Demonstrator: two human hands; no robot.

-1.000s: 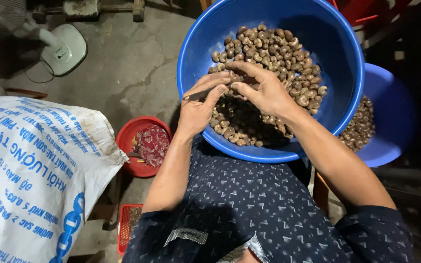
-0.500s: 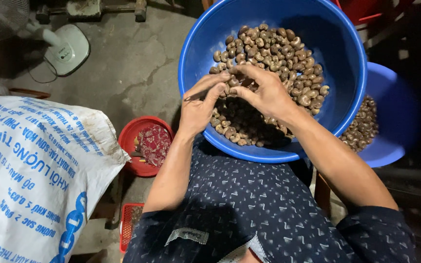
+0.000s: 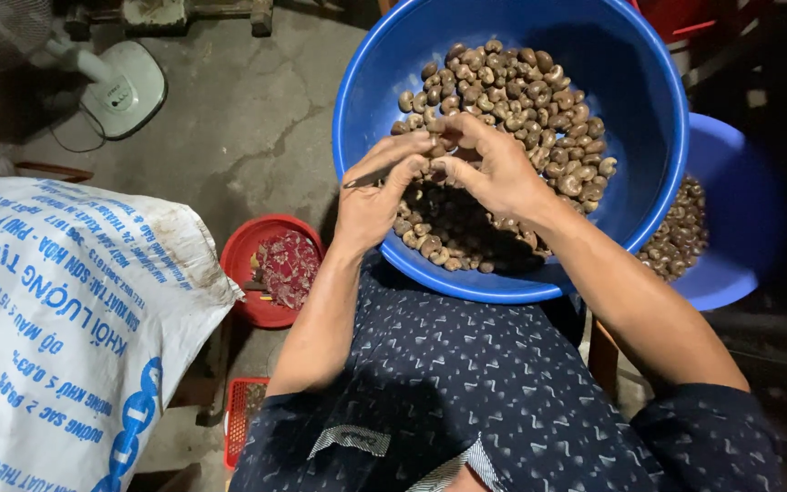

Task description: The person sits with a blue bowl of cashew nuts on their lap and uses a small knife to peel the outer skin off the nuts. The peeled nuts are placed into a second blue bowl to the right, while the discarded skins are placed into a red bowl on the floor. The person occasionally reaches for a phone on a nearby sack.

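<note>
The white woven sack [image 3: 66, 328] with blue print fills eight o'clock; the big blue basin [image 3: 649, 118], at twelve to one, is heaped with brown nuts [image 3: 521, 100], so most of the pile looks untouched; a second blue basin [image 3: 730, 228] at three o'clock holds a smaller lot, perhaps the finished ones; a red bowl [image 3: 248, 246] of reddish scraps sits at nine. Above the big basin, the left hand [image 3: 371, 196] grips a thin dark tool [image 3: 366, 179], and the right hand [image 3: 494, 169] pinches one nut, mostly hidden by fingers.
</note>
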